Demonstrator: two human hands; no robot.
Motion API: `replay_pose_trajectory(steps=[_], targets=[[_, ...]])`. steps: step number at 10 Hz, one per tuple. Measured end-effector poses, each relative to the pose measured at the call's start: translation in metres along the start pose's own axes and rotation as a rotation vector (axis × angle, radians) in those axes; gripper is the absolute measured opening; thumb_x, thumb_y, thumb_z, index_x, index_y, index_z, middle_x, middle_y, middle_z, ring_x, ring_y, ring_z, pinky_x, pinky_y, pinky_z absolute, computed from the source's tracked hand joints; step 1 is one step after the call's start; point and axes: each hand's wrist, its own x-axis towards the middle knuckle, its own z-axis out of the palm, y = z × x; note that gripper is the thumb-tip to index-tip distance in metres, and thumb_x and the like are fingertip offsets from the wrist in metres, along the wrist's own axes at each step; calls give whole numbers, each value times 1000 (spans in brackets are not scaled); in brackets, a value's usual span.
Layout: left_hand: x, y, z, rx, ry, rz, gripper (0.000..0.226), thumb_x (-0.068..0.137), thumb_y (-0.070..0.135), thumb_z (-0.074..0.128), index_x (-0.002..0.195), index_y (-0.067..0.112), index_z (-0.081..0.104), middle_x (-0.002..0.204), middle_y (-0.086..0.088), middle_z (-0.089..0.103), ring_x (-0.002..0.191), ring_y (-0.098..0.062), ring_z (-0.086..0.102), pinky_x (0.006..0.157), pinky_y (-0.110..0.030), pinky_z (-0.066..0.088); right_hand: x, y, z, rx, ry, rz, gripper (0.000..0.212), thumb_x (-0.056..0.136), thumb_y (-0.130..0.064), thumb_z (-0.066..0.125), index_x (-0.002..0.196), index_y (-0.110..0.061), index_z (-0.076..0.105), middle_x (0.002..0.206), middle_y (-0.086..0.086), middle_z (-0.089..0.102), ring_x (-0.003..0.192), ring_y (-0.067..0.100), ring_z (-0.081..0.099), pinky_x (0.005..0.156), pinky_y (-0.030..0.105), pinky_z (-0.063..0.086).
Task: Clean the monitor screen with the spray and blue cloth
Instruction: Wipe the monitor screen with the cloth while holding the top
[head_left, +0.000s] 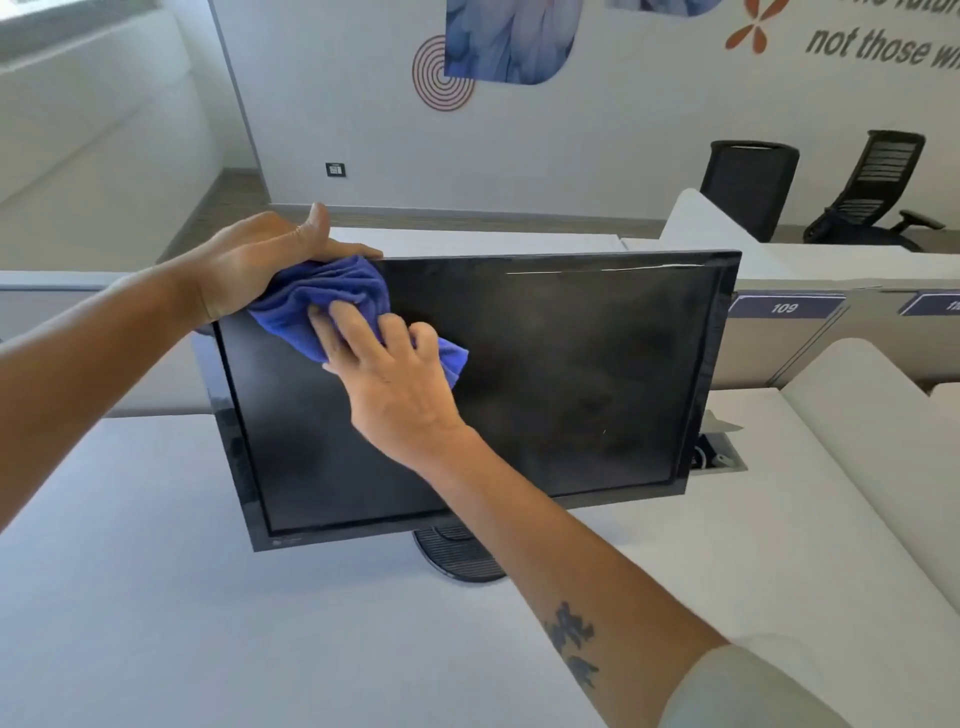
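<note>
A black monitor (571, 374) stands tilted on a white desk, its dark screen hazy with smears. My right hand (395, 379) presses a bunched blue cloth (317, 301) flat against the upper left part of the screen, fingers spread over it. My left hand (260, 254) grips the monitor's top left corner, thumb over the top edge, touching the cloth. No spray bottle is in view.
The monitor's round black base (457, 558) rests on the white desk (156, 597). A cable hatch (719, 452) lies open behind the monitor's right side. Low white dividers and desk labels run to the right. Two black office chairs (748, 187) stand at the back wall.
</note>
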Motion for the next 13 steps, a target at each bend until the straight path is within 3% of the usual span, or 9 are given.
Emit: replay_pose_trajectory(steps=[2, 3, 4, 6, 8, 9, 10, 12, 13], targets=[[-1, 0, -2, 63, 20, 17, 68, 93, 94, 19, 121, 63, 74, 145, 25, 66, 148, -8, 51, 132, -47, 23, -40, 93, -28, -100, 86, 204, 53, 98, -25, 65, 150, -30, 63, 143, -1, 42, 99, 35, 51, 79, 48, 36], [1, -1, 0, 80, 6, 6, 91, 86, 100, 19, 130, 45, 76, 147, 6, 69, 146, -21, 55, 130, -55, 27, -70, 140, -43, -176, 62, 329, 52, 101, -27, 56, 153, -28, 57, 145, 4, 40, 106, 37, 50, 83, 50, 37], [4, 4, -1, 133, 29, -78, 127, 69, 110, 21, 134, 15, 74, 139, -25, 69, 134, -50, 58, 119, -70, 36, -101, 192, -60, -298, -11, 572, 61, 98, -25, 61, 158, -25, 46, 146, 10, 46, 111, 37, 51, 89, 52, 42], [8, 5, -1, 177, 51, -62, 135, 65, 112, 20, 133, 8, 72, 139, -31, 66, 133, -55, 56, 118, -71, 36, -137, 237, -74, -400, -38, 916, 64, 105, -27, 69, 161, -18, 40, 151, 15, 47, 127, 38, 57, 104, 56, 50], [7, 8, 0, 185, 24, -58, 128, 68, 110, 18, 134, 16, 74, 139, -27, 67, 133, -53, 57, 119, -71, 35, -187, 199, -69, -395, -191, 970, 55, 108, -25, 62, 157, -8, 43, 144, 20, 50, 117, 41, 60, 92, 57, 56], [6, -4, -3, 202, 24, -68, 98, 82, 103, 15, 135, 44, 73, 156, -11, 60, 150, -34, 47, 130, -60, 23, -231, 168, -68, -372, -312, 1032, 44, 105, -17, 65, 142, 3, 53, 128, 25, 61, 104, 44, 66, 77, 53, 59], [5, -10, -6, 206, 1, -63, 77, 91, 96, 12, 130, 63, 69, 153, -10, 63, 150, -26, 45, 133, -52, 17, -258, 150, -70, -377, -450, 1081, 37, 105, -16, 66, 136, 4, 57, 120, 23, 63, 92, 39, 65, 70, 47, 54], [3, -2, -4, 191, 7, -76, 76, 86, 100, 17, 128, 65, 69, 166, 4, 50, 156, -23, 38, 132, -53, 18, -266, 145, -82, -371, -604, 1038, 15, 101, -12, 72, 108, 1, 68, 94, 12, 56, 70, 24, 45, 67, 39, 37], [1, 1, -2, 176, 42, -73, 62, 85, 99, 29, 118, 69, 71, 147, 9, 66, 145, -21, 50, 130, -50, 27, -259, 144, -86, -373, -717, 981, 18, 100, -17, 74, 113, -6, 68, 94, 5, 50, 73, 21, 49, 71, 36, 38]])
